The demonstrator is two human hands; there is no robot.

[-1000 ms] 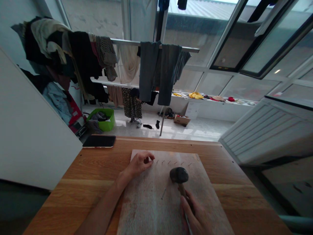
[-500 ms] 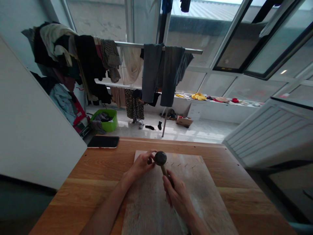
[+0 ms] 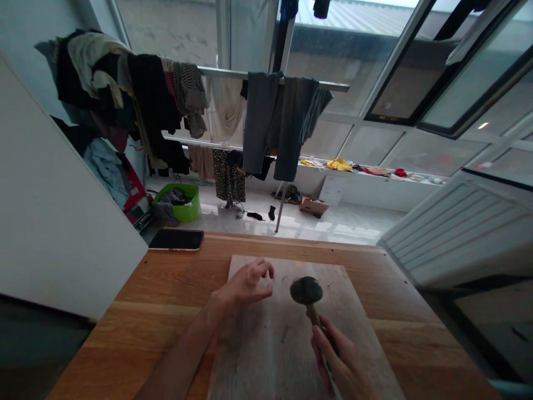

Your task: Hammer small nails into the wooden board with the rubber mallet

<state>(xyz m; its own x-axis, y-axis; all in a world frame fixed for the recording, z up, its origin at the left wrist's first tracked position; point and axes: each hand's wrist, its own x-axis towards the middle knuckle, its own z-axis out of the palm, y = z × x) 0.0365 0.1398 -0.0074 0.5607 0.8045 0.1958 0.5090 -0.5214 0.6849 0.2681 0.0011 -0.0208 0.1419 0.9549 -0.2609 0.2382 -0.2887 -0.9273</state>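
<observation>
A pale wooden board (image 3: 270,339) lies on the wooden table (image 3: 166,294) in front of me. A row of small nails (image 3: 287,278) stands along its far part. My left hand (image 3: 245,284) hovers over the board's far left, fingers curled but apart, holding nothing I can make out. My right hand (image 3: 345,364) grips the wooden handle of a hammer (image 3: 307,291), whose dark head is raised above the board, right of my left hand.
A black phone (image 3: 176,239) lies on the table's far left corner. A white panel (image 3: 54,222) leans at the left. Beyond the table stand a drying rack with clothes (image 3: 266,122), a green basket (image 3: 178,203) and windows.
Half a second ago the hammer head was down by my left fingers at the nail row; now it is lifted back to the right and my left fingers have loosened and spread.
</observation>
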